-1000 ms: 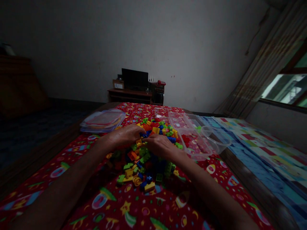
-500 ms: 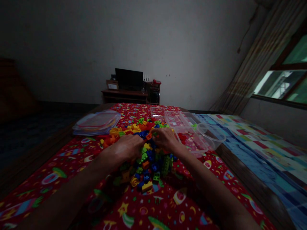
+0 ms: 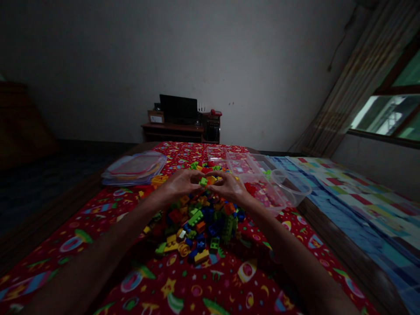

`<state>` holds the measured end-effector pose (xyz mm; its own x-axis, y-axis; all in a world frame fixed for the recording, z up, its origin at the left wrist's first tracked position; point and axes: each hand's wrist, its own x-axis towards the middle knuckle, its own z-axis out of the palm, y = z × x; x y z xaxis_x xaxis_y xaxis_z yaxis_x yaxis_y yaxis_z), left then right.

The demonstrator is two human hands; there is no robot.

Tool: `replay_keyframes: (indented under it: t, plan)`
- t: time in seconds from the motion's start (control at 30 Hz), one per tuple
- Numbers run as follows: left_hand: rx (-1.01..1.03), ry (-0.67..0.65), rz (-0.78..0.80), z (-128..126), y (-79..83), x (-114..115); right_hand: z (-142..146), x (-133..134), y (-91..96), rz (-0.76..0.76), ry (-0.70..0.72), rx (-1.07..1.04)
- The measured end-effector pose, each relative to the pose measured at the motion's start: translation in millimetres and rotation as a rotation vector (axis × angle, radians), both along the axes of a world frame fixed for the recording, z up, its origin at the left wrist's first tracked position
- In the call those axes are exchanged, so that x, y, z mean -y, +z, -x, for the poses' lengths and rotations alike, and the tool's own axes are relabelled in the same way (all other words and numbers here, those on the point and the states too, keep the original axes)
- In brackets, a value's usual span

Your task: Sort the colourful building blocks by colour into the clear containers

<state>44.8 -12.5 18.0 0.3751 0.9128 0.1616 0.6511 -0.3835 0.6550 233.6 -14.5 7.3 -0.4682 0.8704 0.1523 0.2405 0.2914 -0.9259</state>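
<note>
**Green brick pinched right between both hands**

We've got both hands up over the far side of the brick pile [image 3: 197,218], fingertips nearly meeting. The little green brick [image 3: 204,180] sits dead centre between them, so neither hand is nearer. Our left hand [image 3: 179,183] has its fingertips closed on it. Our right hand [image 3: 229,187] curls in from the other side with its fingers drawn together, but we can't tell if it really has hold. The brick's too small to call its long axis.

Just right of our right hand, the near clear tub [image 3: 288,199] has red bricks [image 3: 254,189] in it. The tub behind [image 3: 259,158] shows a few green ones [image 3: 269,173]. A stack of lids [image 3: 134,168] sits off to the left, well apart, on the red tablecloth [image 3: 197,288].
</note>
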Motion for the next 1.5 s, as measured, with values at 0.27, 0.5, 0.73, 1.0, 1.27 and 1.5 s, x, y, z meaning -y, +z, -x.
replay_keyframes:
  t: [0.27, 0.5, 0.73, 1.0, 1.27, 1.5]
  plan:
    - [-0.203, 0.129, -0.227, -20, 6.1, 15, 1, -10, -13.3, -0.046, 0.051, 0.085]
    - [-0.213, -0.043, -0.175, -6, 6.8, 12, -39, -22, 19.6, -0.508, -0.242, 0.386]
    - [-0.390, -0.090, -0.110, 12, 19.3, 19, -131, -96, 44.7, -0.390, -0.725, 0.760]
    - [-0.478, -0.125, -0.121, 15, 19.1, 20, -133, -94, 47.3, -0.517, -0.775, 0.901]
    - [-0.674, -0.188, 0.015, -7, 20.5, 38, -38, -1, 28.9, -0.606, -0.106, 0.637]
    - [-0.868, -0.139, -0.097, -21, 2.9, 48, -19, 24, 6.2, -0.613, 0.064, 0.826]
